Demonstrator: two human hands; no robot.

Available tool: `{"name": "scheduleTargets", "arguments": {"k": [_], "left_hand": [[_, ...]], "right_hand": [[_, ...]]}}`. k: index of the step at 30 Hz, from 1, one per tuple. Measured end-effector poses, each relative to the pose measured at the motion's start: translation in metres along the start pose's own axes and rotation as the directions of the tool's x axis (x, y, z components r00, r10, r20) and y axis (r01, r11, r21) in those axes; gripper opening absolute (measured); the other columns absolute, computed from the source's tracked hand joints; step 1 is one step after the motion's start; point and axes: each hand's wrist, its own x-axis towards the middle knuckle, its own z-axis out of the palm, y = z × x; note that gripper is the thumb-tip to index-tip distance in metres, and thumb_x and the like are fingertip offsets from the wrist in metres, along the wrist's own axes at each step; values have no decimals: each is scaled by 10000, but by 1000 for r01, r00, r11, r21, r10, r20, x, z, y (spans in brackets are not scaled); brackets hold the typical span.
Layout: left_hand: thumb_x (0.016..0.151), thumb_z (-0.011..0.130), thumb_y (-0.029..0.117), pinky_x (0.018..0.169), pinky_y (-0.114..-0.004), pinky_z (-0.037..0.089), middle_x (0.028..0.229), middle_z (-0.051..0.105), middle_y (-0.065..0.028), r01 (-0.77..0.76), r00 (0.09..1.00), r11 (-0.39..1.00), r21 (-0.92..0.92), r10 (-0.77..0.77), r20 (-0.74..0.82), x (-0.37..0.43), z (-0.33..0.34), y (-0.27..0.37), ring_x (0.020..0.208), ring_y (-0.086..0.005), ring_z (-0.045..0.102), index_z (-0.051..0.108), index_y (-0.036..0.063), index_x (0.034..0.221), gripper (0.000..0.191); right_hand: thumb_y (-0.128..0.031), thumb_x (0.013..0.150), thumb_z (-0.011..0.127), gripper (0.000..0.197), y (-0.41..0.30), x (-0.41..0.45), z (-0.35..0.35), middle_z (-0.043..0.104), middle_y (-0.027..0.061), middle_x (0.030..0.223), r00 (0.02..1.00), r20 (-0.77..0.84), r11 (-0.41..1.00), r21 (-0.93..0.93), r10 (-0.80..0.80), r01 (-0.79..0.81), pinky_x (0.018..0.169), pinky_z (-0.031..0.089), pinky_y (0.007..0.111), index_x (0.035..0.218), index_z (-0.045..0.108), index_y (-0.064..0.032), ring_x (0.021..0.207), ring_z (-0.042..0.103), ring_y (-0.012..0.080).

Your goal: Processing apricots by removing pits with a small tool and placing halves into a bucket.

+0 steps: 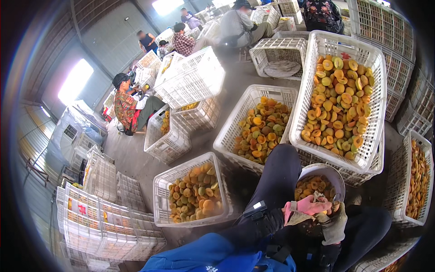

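My left hand, in a pink and pale work glove, is closed around a small yellow-orange piece of fruit, mostly covered by the fingers. Right against it is my right hand, in a dirty grey glove with bent fingers; what it grips, if anything, is hidden. Both hands are between my knees at the near rim of a white bucket. Inside the bucket lie orange-brown halved fruits, which look like apricots. A dark device with a lit screen is strapped to my left forearm.
Beyond the bucket, a white plastic crate of fruit halves rests on another crate. More fruit crates stand ahead, at left and at far right. Stacked crates line the left. A seated person and several others work farther off.
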Motion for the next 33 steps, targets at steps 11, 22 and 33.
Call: {"name": "scheduleTargets", "arguments": {"k": [11,22,33], "left_hand": [[895,544,364,800,-268,371,937,613,8,58,998,998,22,-58,0,-4,3,11,875,-109,503,638,74,935,307],[893,544,417,904,-278,327,985,618,2,65,996,998,25,-63,-66,6,-4,-20,962,-141,468,634,109,997,338],[918,530,347,873,-297,362,976,632,24,-35,999,985,171,35,6,-3,-1,-6,932,-121,510,633,90,985,284]], "right_hand": [[-233,665,808,471,-7,1,0,621,89,784,1000,0,999,42,-12,12,640,481,295,970,523,-16,677,581,173],[-163,652,796,446,-8,2,-2,624,84,819,999,13,999,15,47,-47,677,479,293,980,531,-18,708,573,174],[-143,716,769,378,-17,2,-1,604,47,877,996,40,994,67,82,-85,700,457,262,977,524,-22,774,545,124]]}}
